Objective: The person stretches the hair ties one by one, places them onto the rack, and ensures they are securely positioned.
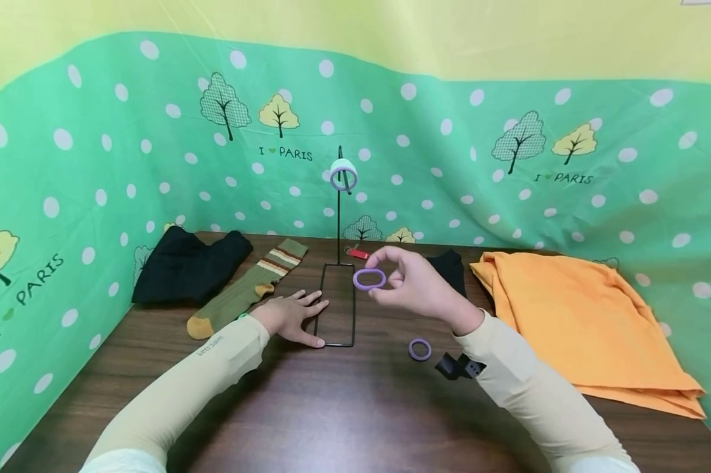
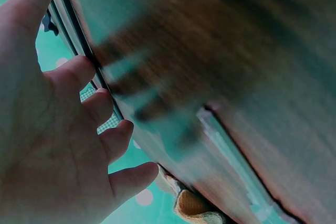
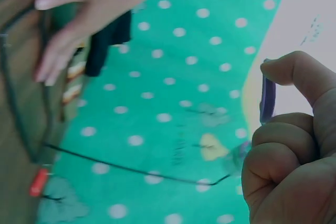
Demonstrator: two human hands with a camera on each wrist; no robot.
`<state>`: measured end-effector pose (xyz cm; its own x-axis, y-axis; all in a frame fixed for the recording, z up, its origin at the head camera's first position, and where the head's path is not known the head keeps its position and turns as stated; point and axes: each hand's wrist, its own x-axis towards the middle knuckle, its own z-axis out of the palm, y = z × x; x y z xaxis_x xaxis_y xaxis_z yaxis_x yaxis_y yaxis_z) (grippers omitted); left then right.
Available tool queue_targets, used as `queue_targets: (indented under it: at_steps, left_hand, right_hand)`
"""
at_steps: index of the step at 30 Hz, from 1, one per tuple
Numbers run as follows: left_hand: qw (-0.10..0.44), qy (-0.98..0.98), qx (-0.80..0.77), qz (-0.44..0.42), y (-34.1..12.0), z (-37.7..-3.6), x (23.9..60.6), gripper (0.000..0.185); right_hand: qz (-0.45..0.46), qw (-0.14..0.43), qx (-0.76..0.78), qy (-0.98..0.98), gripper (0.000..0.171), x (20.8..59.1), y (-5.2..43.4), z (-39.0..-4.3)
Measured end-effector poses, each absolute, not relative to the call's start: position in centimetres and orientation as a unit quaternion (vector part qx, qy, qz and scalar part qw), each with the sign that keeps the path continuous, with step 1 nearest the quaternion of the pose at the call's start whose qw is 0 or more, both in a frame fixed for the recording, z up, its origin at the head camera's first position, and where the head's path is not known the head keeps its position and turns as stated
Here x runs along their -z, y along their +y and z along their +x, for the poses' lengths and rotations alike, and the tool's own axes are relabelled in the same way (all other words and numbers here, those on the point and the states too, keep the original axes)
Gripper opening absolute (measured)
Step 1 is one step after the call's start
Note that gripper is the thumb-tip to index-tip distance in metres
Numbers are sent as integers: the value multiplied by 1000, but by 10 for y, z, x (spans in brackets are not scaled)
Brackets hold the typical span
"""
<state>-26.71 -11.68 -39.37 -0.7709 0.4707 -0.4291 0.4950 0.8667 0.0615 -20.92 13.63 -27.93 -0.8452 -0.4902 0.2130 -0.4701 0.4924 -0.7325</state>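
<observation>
To the far left of the pinching hand, a black garment [image 1: 184, 266] lies on the brown table [image 1: 344, 407], and just beside it lies a green striped sock [image 1: 246, 292] with a mustard toe. Next comes the left hand [image 1: 290, 316]: its fingers are spread and flat, and it presses on the left side of the rectangular base of a thin black wire stand [image 1: 338, 302]; the left wrist view shows the fingers [image 2: 79, 72] lying against the black wire. The post of the stand rises behind the base, and on its hook at the top hang two rings [image 1: 344, 176], one white and one purple, well above the grip. A small red thing [image 1: 359, 253] lies on the table near the foot of the post; I cannot tell what it is. Just to the right of the post, the right hand [image 1: 417, 286] is raised above the table and pinches a purple ring [image 1: 369, 279] between the thumb and the fingertips, with the other fingers curled; in the right wrist view the ring [image 3: 268, 100] shows edge-on under the thumb. Below this hand, a second purple ring [image 1: 419, 349] lies flat on the table, near the right forearm. A black cloth [image 1: 450, 268] is partly hidden behind the hand. To the far right lies a folded orange cloth [image 1: 586, 322].
</observation>
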Motion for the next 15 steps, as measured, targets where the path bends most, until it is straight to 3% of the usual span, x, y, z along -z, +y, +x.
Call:
queue_targets:
  at_steps: [7,15]
  left_hand:
    - [214,942,28,256,-118,-266,395,96]
    - [213,943,33,255,-117,-267,396,95]
  right_hand:
    - [-290,-66,437,849,32,245,116,-199]
    - [-339,-236,398,819,31,223,100,-203]
